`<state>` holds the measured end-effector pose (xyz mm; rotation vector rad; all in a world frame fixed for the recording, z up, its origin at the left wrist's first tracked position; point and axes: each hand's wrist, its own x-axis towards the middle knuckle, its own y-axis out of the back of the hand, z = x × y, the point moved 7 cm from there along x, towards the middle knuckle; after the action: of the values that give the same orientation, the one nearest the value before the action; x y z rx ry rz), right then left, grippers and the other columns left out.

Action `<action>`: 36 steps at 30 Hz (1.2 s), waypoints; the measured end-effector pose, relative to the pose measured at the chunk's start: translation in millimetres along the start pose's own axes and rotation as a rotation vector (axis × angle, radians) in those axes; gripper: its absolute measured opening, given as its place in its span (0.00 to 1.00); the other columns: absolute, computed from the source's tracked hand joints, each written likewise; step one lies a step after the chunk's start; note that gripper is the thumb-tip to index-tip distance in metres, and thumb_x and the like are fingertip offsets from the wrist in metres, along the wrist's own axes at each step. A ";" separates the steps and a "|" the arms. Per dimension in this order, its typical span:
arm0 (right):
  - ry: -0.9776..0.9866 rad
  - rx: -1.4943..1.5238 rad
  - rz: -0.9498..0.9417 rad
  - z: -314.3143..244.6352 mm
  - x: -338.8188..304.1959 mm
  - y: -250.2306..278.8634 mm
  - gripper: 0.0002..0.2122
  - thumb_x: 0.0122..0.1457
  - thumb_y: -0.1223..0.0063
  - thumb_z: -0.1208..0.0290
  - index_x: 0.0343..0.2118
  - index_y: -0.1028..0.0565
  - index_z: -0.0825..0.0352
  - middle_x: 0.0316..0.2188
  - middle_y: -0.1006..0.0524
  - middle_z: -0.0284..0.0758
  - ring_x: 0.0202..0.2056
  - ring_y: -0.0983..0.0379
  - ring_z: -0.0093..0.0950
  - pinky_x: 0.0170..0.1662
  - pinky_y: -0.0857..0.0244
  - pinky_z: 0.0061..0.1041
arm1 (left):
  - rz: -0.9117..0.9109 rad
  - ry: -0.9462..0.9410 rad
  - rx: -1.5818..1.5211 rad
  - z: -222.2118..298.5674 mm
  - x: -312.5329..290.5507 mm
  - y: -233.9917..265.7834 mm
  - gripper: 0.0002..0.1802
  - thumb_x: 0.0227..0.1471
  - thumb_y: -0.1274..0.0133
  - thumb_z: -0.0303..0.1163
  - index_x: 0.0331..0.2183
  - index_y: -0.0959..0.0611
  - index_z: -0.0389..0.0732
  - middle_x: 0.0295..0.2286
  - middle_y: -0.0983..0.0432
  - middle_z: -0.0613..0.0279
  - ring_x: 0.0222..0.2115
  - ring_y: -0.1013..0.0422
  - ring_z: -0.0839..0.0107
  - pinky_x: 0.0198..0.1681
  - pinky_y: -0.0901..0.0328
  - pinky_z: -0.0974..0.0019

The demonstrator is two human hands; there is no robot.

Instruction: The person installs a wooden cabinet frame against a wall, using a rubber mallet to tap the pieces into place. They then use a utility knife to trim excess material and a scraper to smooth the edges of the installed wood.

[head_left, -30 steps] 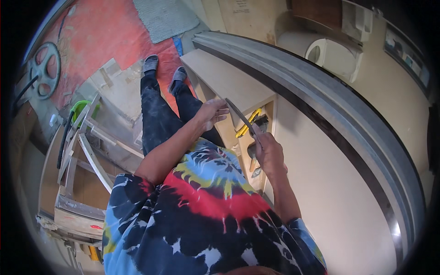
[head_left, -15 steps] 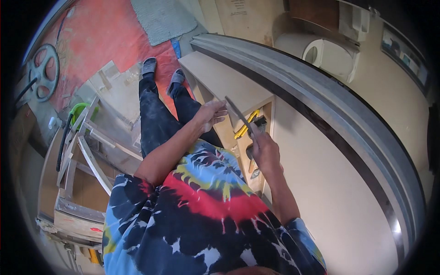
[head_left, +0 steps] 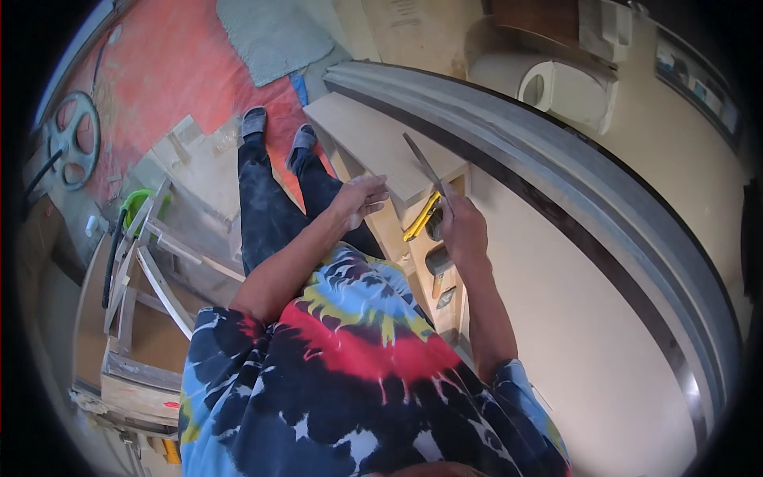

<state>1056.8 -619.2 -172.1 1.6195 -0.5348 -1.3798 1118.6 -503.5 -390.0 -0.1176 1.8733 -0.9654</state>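
Observation:
My right hand is closed around the lower end of a long, narrow, dark file. The file tilts up and to the left, above the pale board top of a low cabinet. My left hand is held a little to the left of it, fingers loosely curled and apart, with nothing visible in them; it does not touch the file. Below and between the hands, a yellow utility knife lies in the cabinet's open side. A dark tool lies beneath it, partly hidden by my right hand.
A long, pale panel with a curved, grey and dark edge runs along my right. At left are a wooden frame, a green bucket and a grey spoked wheel. Red sheeting covers the floor ahead.
The file has swung more upright and its tip has moved up and right, away from my left hand. My right hand has shifted slightly up; the yellow utility knife shows more.

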 end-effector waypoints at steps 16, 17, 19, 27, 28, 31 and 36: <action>-0.083 -0.011 -0.063 11.4 -38.4 22.6 0.16 0.61 0.48 0.72 0.52 0.25 0.62 0.29 0.24 0.46 0.31 0.25 0.47 0.35 0.31 0.42 | 0.037 0.035 0.032 4.9 -4.6 -1.8 0.08 0.57 0.43 0.37 0.37 0.24 0.47 0.32 0.26 0.69 0.33 0.27 0.74 0.37 0.32 0.66; -0.053 -0.011 -0.122 12.6 -40.8 21.0 0.15 0.62 0.49 0.71 0.52 0.25 0.62 0.29 0.24 0.46 0.31 0.26 0.47 0.36 0.31 0.42 | 0.066 -0.005 0.008 5.0 -3.6 -0.7 0.07 0.57 0.43 0.36 0.37 0.23 0.47 0.31 0.26 0.70 0.32 0.27 0.73 0.37 0.32 0.66; -0.015 -0.025 -0.124 22.6 -45.7 8.8 0.17 0.63 0.52 0.69 0.55 0.28 0.59 0.30 0.25 0.45 0.32 0.25 0.47 0.36 0.30 0.44 | 0.039 0.002 0.000 3.6 -3.4 -0.5 0.09 0.57 0.43 0.37 0.38 0.24 0.47 0.32 0.26 0.70 0.34 0.27 0.74 0.37 0.32 0.66; -0.070 -0.072 -0.051 33.1 -21.7 16.8 0.16 0.63 0.52 0.68 0.54 0.27 0.57 0.30 0.24 0.45 0.33 0.24 0.46 0.37 0.30 0.46 | 0.003 -0.002 0.014 5.9 -3.0 -1.3 0.10 0.57 0.43 0.36 0.38 0.25 0.46 0.34 0.28 0.68 0.35 0.28 0.73 0.37 0.32 0.67; -0.062 -0.054 -0.106 30.5 -28.1 21.9 0.16 0.63 0.52 0.68 0.53 0.27 0.58 0.30 0.24 0.45 0.33 0.24 0.47 0.37 0.30 0.46 | 0.016 -0.031 -0.003 7.7 1.0 -0.9 0.10 0.57 0.43 0.36 0.38 0.25 0.46 0.34 0.28 0.68 0.35 0.28 0.73 0.37 0.32 0.67; -0.061 -0.014 -0.067 40.1 -34.6 16.2 0.13 0.63 0.50 0.70 0.50 0.23 0.62 0.29 0.24 0.47 0.32 0.25 0.46 0.36 0.31 0.43 | 0.020 -0.033 0.001 8.6 -1.3 -0.3 0.09 0.58 0.43 0.37 0.38 0.25 0.46 0.32 0.27 0.68 0.33 0.27 0.73 0.36 0.31 0.67; -0.031 -0.055 0.081 52.6 1.4 20.1 0.13 0.62 0.49 0.71 0.49 0.22 0.63 0.29 0.24 0.47 0.33 0.25 0.46 0.36 0.32 0.42 | 0.041 -0.035 0.024 4.6 1.4 1.3 0.08 0.58 0.43 0.36 0.38 0.24 0.46 0.32 0.27 0.68 0.32 0.27 0.73 0.34 0.31 0.67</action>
<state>1012.7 -648.9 -153.6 1.5187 -0.5702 -1.3500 1121.9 -505.8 -392.8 -0.0813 1.8243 -0.9522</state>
